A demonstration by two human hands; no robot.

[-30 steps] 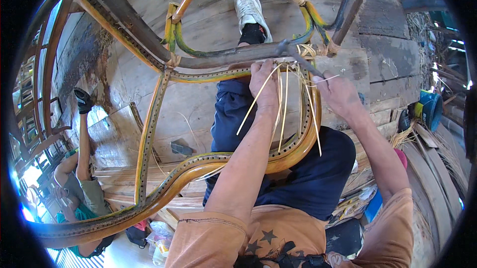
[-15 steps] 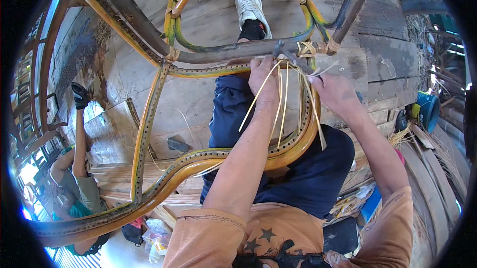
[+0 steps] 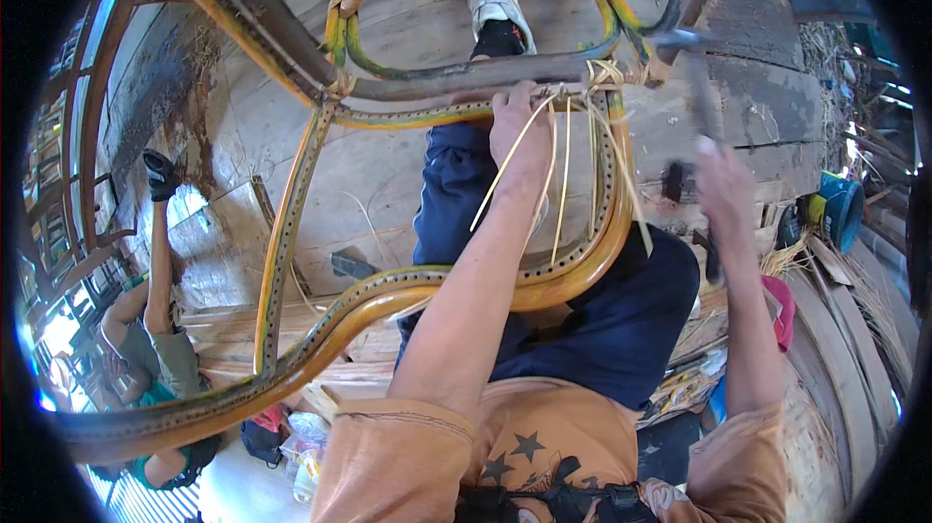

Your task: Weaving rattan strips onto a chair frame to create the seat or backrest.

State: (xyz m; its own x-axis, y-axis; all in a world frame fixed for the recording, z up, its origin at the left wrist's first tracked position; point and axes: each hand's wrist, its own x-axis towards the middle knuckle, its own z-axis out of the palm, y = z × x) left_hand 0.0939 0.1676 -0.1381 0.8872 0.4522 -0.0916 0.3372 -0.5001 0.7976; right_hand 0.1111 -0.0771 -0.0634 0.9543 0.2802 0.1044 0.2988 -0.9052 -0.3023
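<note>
The left hand (image 3: 522,125) is closed on the far rail of the rattan chair frame (image 3: 291,232), at the corner where the pale cane strands (image 3: 561,183) are tied. It presses the strands vs. the rail. The strands run from this rail toward the person, their long axis pointing to the near curved rail, and they lie directly under the left hand.

The right hand (image 3: 723,183) is raised off the frame, well to the right, fist closed on the handle of a hammer (image 3: 694,67). The hammer head is up near the frame's far right corner, just beside the wrapped binding (image 3: 612,72). So the left hand is the nearer one to the strands, the right approx. above the corner. Both are blurred a bit.

Another person (image 3: 155,329) sits on the plank floor (image 3: 408,174) at left.
</note>
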